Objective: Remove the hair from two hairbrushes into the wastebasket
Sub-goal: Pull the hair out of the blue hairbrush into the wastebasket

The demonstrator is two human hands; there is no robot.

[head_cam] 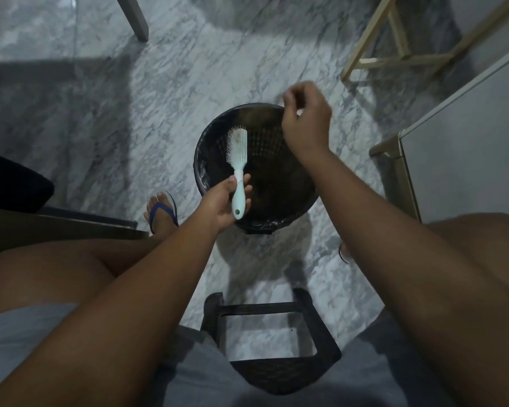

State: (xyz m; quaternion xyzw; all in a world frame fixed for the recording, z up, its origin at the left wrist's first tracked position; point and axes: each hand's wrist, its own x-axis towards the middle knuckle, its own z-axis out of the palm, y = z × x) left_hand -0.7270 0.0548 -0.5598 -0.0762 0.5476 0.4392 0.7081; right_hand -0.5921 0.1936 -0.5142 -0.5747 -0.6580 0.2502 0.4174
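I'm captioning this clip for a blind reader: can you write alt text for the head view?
Seen from above, a seated person's left hand holds a pale blue hairbrush by its handle over a black wastebasket on a marble floor. The right hand, fingers pinched together, is raised over the basket's far rim.

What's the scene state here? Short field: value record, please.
setting: person seated, marble-pattern floor
left hand: grips handle of the hairbrush, bristle head over the wastebasket
hairbrush: pale mint, some hair visible in bristles
right hand: raised over wastebasket's far rim, fingers pinched; any hair in it too fine to see
wastebasket: dark, round, lined with a bag, on floor between the feet
second hairbrush: not in view
other: dark stool under person, blue flip-flop on left foot
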